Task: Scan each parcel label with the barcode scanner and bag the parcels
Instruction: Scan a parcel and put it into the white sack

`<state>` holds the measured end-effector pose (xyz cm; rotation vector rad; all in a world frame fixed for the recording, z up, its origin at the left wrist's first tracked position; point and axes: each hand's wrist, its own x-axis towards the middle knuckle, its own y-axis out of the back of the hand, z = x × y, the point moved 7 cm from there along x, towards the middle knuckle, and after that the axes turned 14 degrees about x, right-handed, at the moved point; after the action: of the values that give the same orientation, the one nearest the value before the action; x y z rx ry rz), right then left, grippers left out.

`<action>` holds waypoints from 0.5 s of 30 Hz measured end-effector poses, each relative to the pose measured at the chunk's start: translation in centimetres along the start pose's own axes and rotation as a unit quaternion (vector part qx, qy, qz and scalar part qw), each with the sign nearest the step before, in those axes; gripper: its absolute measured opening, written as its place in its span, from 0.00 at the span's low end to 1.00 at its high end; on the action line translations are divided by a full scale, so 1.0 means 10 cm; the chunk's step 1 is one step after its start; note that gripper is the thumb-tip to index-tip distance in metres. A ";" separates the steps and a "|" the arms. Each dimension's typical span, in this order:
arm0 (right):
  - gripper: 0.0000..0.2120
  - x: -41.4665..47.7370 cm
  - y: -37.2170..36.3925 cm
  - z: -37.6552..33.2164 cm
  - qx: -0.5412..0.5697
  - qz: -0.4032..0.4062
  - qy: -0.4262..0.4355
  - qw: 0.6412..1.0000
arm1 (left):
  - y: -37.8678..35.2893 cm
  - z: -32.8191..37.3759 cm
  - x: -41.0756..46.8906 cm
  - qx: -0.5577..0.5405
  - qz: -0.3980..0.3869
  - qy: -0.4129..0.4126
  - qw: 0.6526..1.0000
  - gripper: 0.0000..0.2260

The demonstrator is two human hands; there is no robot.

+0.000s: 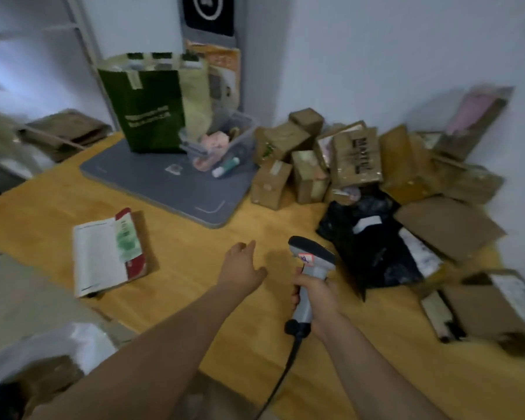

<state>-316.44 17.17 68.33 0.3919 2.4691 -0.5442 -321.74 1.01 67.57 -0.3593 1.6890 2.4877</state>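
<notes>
Parcels (356, 160) look light and stiff; we'd take one by its sides, left hand (243, 268) open, right hand (315, 294) gripping the scanner (312, 253).

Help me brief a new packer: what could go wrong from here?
The cable trails off the table edge and might snag as the right hand swings the scanner. The stacked parcels lean loosely by the wall; the left hand pulling one out could topple others.
</notes>
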 end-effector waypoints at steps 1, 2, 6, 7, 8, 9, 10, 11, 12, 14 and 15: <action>0.05 0.05 0.20 -0.09 0.014 0.024 0.005 1.000 | -0.09 0.28 0.08 0.020 -0.018 -0.043 0.999 0.32; 0.05 0.09 0.39 -0.17 0.028 0.044 0.008 0.999 | -0.18 0.55 0.14 0.036 -0.030 -0.080 0.996 0.31; 0.03 0.18 1.03 -0.44 0.089 0.079 0.016 0.993 | -0.39 1.51 0.29 0.070 0.004 -0.185 0.980 0.34; 0.04 0.19 1.16 -0.49 0.103 0.083 0.024 0.991 | -0.42 1.71 0.32 0.068 0.020 -0.200 0.977 0.37; 0.04 0.17 1.28 -0.55 0.113 0.088 0.032 0.989 | -0.45 1.89 0.34 0.068 0.025 -0.212 0.974 0.41; 0.04 0.16 1.39 -0.61 0.120 0.095 0.041 0.987 | -0.52 2.05 0.37 0.075 0.012 -0.224 0.972 0.46; 0.04 0.14 1.49 -0.66 0.125 0.104 0.051 0.985 | -0.59 2.18 0.39 0.090 -0.014 -0.226 0.970 0.50; 0.04 0.13 1.58 -0.70 0.129 0.113 0.061 0.983 | -0.67 2.28 0.41 0.105 -0.044 -0.214 0.970 0.54; 0.05 0.12 1.65 -0.74 0.136 0.122 0.072 0.981 | -0.73 2.35 0.42 0.119 -0.067 -0.192 0.972 0.57; 0.06 0.12 1.77 -0.79 0.149 0.136 0.088 0.976 | -0.83 2.44 0.42 0.130 -0.071 -0.146 0.978 0.56; 0.05 0.12 1.80 -0.81 0.153 0.139 0.093 0.974 | -0.84 2.47 0.43 0.125 -0.048 -0.127 0.983 0.49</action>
<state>-314.24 36.87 68.41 0.9346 2.4476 -0.7997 -327.21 26.87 67.62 -0.0916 1.7987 2.1158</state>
